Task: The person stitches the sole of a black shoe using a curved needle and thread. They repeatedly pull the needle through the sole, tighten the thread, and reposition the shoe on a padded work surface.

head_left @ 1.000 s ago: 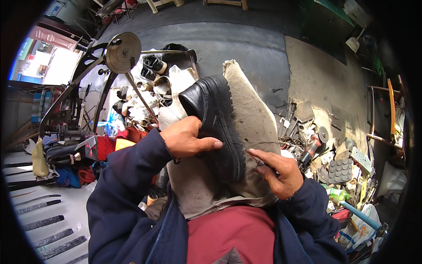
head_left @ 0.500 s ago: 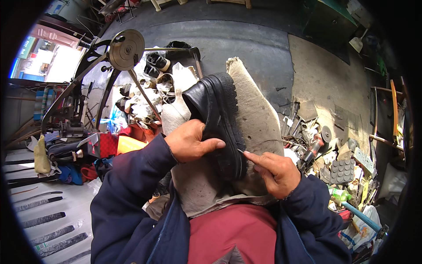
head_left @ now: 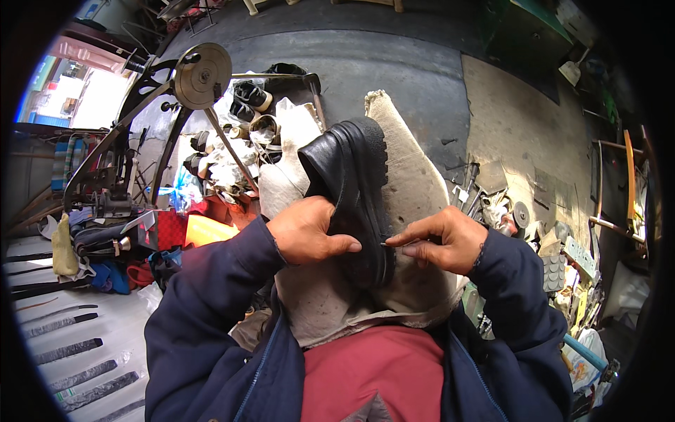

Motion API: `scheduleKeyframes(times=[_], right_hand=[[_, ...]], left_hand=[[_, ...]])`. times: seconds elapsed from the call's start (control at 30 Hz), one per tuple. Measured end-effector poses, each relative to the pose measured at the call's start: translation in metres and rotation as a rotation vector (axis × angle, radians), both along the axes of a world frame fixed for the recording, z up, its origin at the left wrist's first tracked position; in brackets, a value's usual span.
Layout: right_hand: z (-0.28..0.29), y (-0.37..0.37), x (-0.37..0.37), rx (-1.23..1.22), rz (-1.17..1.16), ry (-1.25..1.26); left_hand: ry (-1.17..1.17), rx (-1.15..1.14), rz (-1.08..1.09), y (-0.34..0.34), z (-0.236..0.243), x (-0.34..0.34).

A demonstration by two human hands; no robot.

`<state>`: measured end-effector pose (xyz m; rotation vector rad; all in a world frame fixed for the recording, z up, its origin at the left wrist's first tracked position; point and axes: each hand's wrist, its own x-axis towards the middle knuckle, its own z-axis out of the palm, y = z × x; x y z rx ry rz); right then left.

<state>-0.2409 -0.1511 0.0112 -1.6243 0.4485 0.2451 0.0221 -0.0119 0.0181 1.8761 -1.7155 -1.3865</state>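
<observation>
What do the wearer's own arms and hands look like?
Long, loose navy sleeves cover both arms, creased, with no visible markings or cables. They end at the wrists; the left hand and right hand are bare, without gloves.

Floor is mostly dark grey, with a tan patch on the right catching some sun. Bright opening at upper left — totally blown out. Pale furniture legs poke in up top, green box sits upper right — pretty dim there.

No lettering, number, label or sign can be read anywhere in view
</observation>
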Motion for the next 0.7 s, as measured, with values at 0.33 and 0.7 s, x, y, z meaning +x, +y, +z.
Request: scheduleKeyframes(times=[0.33,0.7], right_hand=[[-0.019,0.01,-0.002,-0.384,0.031,-0.323],[-0.028,0.011,0.017,-0.275,0.013,-0.208]], left_hand=[[-0.062,-0.198,0.051,0.011,-0.024,-0.009],[0.275,-0.057,0.202,0.006,-0.009,-0.017]])
